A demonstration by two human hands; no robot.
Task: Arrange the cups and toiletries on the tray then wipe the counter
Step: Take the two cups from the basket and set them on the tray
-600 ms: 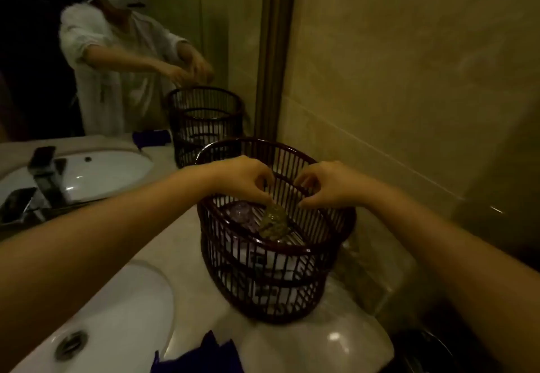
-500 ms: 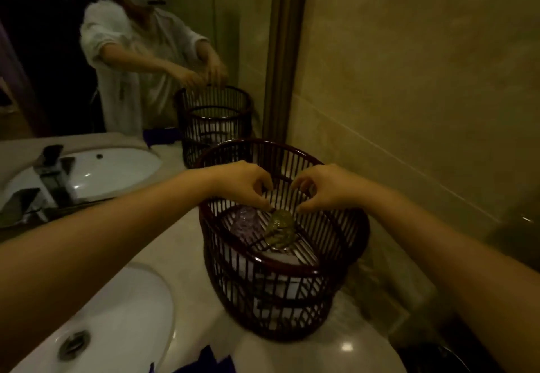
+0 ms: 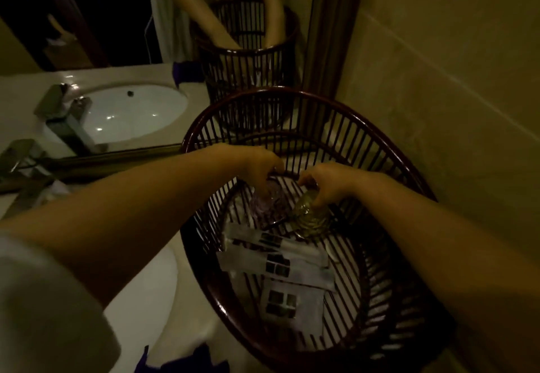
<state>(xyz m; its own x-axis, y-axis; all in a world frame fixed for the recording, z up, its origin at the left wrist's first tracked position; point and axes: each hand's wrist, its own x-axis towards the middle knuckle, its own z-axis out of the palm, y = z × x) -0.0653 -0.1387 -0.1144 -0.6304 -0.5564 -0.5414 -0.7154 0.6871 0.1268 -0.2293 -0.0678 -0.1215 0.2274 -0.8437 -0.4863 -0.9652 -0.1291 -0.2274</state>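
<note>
A dark slatted basket [image 3: 388, 150] stands on the pale counter [image 3: 193, 308] by the right wall. Both my hands reach down inside it. My left hand [image 3: 257, 165] grips a purple-tinted glass cup [image 3: 267, 206] from above. My right hand [image 3: 327, 181] grips a yellowish ribbed glass cup [image 3: 309, 216], which sits right beside the purple one. Several white toiletry packets [image 3: 280, 261] with dark labels lie flat on the basket floor in front of the cups.
A white sink basin [image 3: 146, 293] lies left of the basket, with a chrome tap [image 3: 26, 156] behind it. The mirror [image 3: 117, 51] runs along the back; a tiled wall [image 3: 453, 80] closes the right. A purple cloth [image 3: 187, 358] lies at the counter's front edge.
The view has tilted down and closer over the basket. Both hands have dropped from the rim level into the basket, each now around a cup.
</note>
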